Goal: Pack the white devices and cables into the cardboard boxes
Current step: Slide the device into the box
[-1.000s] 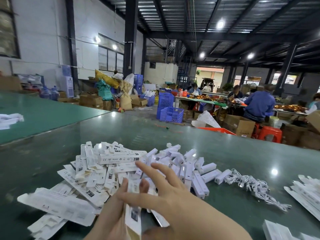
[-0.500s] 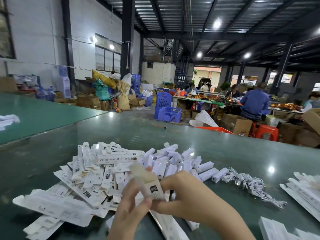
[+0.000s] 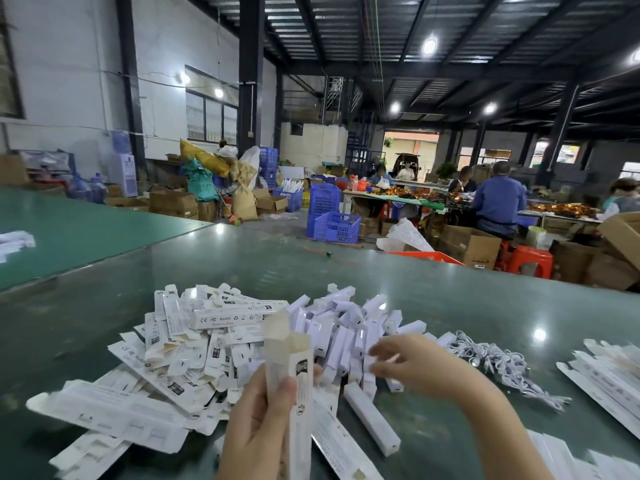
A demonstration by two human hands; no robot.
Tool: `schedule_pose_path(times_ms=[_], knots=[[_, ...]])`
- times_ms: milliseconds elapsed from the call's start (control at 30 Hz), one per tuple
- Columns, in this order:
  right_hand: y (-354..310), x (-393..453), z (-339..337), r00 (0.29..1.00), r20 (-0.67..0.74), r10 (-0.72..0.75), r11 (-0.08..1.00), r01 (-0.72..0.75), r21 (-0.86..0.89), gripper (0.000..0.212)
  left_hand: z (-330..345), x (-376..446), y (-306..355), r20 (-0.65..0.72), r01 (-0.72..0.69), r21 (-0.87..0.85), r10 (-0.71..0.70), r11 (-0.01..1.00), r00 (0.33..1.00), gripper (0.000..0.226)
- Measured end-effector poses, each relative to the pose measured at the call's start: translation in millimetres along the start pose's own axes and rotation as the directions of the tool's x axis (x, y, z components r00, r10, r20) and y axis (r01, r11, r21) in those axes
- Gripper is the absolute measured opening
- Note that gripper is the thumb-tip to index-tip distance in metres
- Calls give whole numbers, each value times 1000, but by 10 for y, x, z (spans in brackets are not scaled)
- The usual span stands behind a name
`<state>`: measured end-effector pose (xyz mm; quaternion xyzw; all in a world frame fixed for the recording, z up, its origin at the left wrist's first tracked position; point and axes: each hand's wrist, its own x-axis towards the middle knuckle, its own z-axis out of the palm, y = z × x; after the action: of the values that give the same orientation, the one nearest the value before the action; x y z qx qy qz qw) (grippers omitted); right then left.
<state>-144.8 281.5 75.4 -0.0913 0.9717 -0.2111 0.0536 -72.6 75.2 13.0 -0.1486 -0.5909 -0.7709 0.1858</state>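
Green glossy packing table is carrying everything. Left hand is gripping an opened slim white cardboard box upright, mouth upward. Right hand, fingers loose and holding nothing, is hovering nearest the heap of white stick-shaped devices lying flat just right of the box.

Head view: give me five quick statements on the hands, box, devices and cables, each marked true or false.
1. The left hand grips an opened box upright. True.
2. The right hand already holds a cable. False: it reaches over the white devices, holding nothing.
3. The cables lie right of the devices. True.
4. The box's top flap is closed. False: it stands open.
5. The flat boxes are piled right of the cables. False: left of the devices.
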Motion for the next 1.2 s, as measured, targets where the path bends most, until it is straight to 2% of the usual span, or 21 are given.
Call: schedule_pose_path(times_ms=[67, 100, 133, 233, 333, 467, 567, 633, 733, 833, 900, 967, 1000, 1067, 1133, 1200], knots=[[265, 171, 83, 976, -101, 194, 950, -212, -230, 29, 56, -35, -14, 54, 5, -32, -3, 999, 999, 62], [377, 236, 161, 961, -114, 253, 911, -277, -307, 31, 91, -68, -40, 65, 11, -46, -8, 999, 998, 78], [474, 289, 250, 954, -98, 285, 893, -301, -335, 33, 122, -92, -53, 48, 12, -77, -8, 997, 999, 85], [633, 400, 467, 942, -54, 332, 895, -333, -295, 32, 176, -142, -115, -13, -76, -183, 75, 980, 997, 70], [648, 428, 532, 914, -191, 357, 859, -402, -317, 28, 209, -181, -181, -44, -183, -162, 178, 970, 983, 83], [697, 405, 533, 879, -307, 364, 812, -461, -357, 29, 229, -241, -238, 3, -341, -23, 341, 940, 940, 50], [660, 358, 434, 839, -398, 372, 829, -493, -264, 25, 216, -230, -305, 32, -320, 29, 319, 947, 947, 37], [539, 306, 290, 809, -479, 340, 866, -468, -177, 21, 218, -211, -338, 39, -358, 24, 357, 933, 933, 32], [248, 164, 22, 755, -616, 225, 952, -304, -26, 19, 206, -165, -359, 53, -363, 1, 363, 932, 930, 36], [-101, -88, -213, 646, -762, 27, 993, 68, 93, 25, 181, -125, -339, 120, -336, 4, 333, 942, 935, 31], [-353, -303, -292, 626, -774, -91, 911, 367, 190, 24, 149, -114, -343, 145, -312, 4, 308, 950, 940, 24], [-598, -527, -294, 665, -717, -210, 722, 600, 345, 18, 122, -119, -356, 166, -323, 24, 315, 946, 934, 24], [-703, -616, -265, 661, -691, -294, 653, 667, 360, 19, 120, -127, -364, 183, -331, 29, 321, 943, 929, 25], [-821, -704, -186, 605, -661, -444, 606, 746, 277, 25, 134, -152, -366, 179, -325, 26, 315, 945, 932, 31], [-838, -692, -128, 576, -626, -526, 636, 755, 160, 30, 142, -160, -348, 157, -311, 1, 307, 950, 939, 33], [-807, -654, -121, 590, -596, -544, 677, 729, 103, 33, 134, -154, -321, 175, -323, -31, 323, 946, 930, 31]])
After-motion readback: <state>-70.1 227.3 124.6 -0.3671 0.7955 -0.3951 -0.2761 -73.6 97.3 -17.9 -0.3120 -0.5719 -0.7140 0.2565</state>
